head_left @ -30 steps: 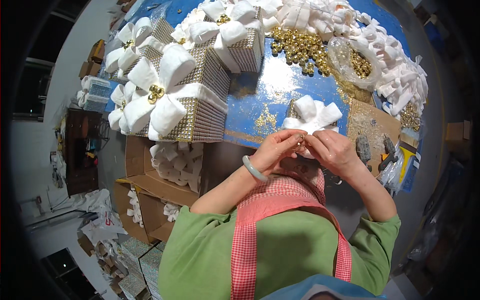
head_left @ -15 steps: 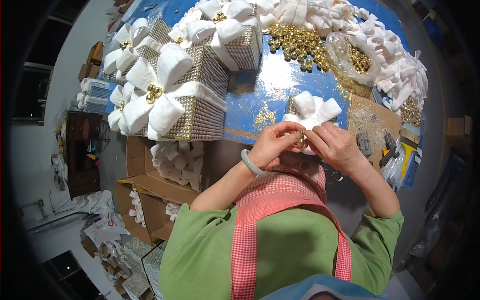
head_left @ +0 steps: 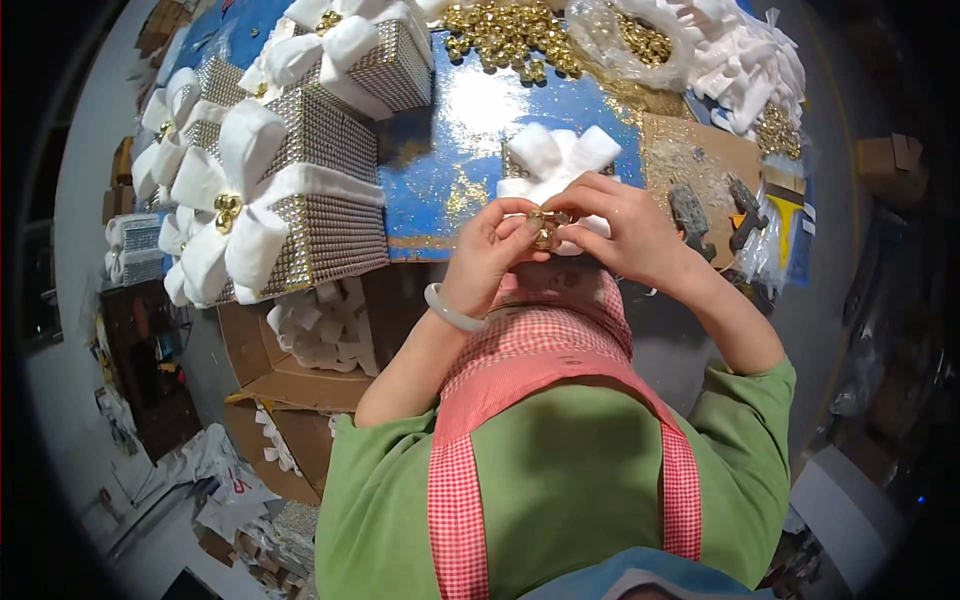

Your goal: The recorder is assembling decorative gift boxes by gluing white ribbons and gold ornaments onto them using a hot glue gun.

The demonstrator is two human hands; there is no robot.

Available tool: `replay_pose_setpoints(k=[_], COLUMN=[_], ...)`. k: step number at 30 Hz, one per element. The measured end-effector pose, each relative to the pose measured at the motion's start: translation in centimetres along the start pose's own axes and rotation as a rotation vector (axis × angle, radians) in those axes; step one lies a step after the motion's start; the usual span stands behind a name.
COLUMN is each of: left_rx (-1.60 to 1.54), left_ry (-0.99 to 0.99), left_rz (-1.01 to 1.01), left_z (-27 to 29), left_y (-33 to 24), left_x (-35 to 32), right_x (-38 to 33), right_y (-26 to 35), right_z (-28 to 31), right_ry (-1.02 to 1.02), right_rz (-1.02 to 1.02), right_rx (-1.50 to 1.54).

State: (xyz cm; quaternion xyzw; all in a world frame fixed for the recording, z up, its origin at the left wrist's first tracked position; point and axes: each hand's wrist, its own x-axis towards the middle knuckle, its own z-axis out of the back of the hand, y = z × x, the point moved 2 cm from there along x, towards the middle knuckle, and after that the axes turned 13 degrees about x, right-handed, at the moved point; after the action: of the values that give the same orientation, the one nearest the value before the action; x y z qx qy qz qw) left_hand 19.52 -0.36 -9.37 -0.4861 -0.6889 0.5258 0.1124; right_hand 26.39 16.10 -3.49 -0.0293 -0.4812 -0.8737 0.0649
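Note:
Both hands meet in front of my apron at the table's near edge. My left hand [head_left: 492,250] is closed, its thumb and fingers pinching small gold bells [head_left: 545,230]. From the other side my right hand [head_left: 625,228] grips the same bells with its fingertips. How the bells are joined is too small to make out. Just beyond the hands, a white fabric bow [head_left: 562,165] lies on a studded box, most of which the bow and hands hide. To the left, a larger studded box [head_left: 335,150] wears a white bow [head_left: 240,190] with gold bells at its centre.
A heap of gold bells [head_left: 510,40] lies at the back of the blue table [head_left: 420,205], beside a clear bag [head_left: 630,45] of more bells. White bows [head_left: 735,60] pile at the far right. Glue guns [head_left: 745,215] rest on the right. Cardboard boxes [head_left: 270,350] stand below left.
The view has shifted, so the table and boxes sit farther left and higher. Both hands still hold the bells; my right fingers have spread and changed their grip.

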Motion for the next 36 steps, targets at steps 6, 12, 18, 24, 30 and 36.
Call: replay_pose_setpoints(k=[6, 12, 18, 24, 30, 36], left_rx=[-0.012, 0.110, 0.261, 0.222, 0.440, 0.752], left_ry=[-0.038, -0.126, -0.198, -0.213, -0.245, -0.203], left_rz=[-0.054, -0.118, -0.191, -0.188, -0.215, -0.285], left_z=[-0.5, -0.9, -0.9, -0.8, -0.7, -0.5], left_y=[0.5, 1.1, 1.5, 1.1, 0.5, -2.0], left_x=[0.1, 0.1, 0.4, 0.8, 2.3, 6.4], right_x=[-1.2, -1.9, -1.7, -2.0, -2.1, -0.5], right_y=[-0.5, -0.7, 0.2, -1.2, -2.4, -4.5], right_z=[-0.5, -1.3, -2.2, -2.2, -2.0, -0.7], right_ry=[-0.146, -0.232, -0.242, -0.359, -0.398, -0.462], right_rz=[-0.152, -0.079, -0.023, -0.136, -0.070, -0.092], right_rx=[0.353, 0.192, -0.078, 0.239, 0.057, 0.039])
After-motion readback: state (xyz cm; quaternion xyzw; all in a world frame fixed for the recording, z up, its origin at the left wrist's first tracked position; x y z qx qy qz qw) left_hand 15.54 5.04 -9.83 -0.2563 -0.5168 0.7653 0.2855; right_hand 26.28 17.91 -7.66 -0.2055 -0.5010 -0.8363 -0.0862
